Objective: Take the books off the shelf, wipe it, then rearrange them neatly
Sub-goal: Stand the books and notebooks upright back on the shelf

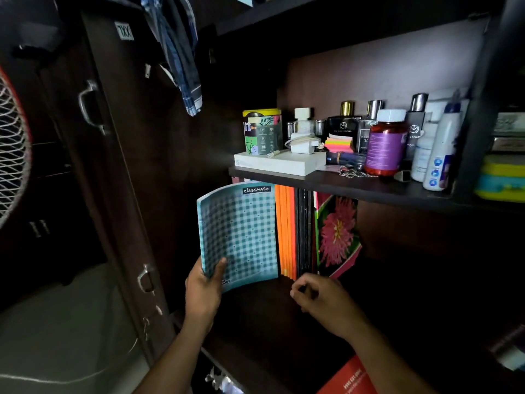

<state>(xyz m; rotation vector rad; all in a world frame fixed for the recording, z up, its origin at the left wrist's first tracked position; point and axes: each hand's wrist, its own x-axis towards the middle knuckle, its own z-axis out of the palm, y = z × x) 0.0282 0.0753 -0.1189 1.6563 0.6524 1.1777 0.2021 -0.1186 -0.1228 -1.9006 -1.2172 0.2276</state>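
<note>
The upper shelf board (355,187) carries a white box (279,163), a patterned tin (262,132), a charger (302,143), sticky notes (339,144), a red pill bottle (386,143) and perfume bottles (345,123), directly above the books. A dark wardrobe door (119,166) stands left, beside a fan grille (11,155). The lower shelf (270,314) is dark wood, dimly lit. The checked notebook (241,234) stands upright, long axis vertical, cover facing the camera, beside orange books (285,234), black books (304,231) and a flower-cover book (338,231). The left hand (203,294) grips the notebook's lower corner; the right hand (324,300) is loosely curled, holding nothing.
</note>
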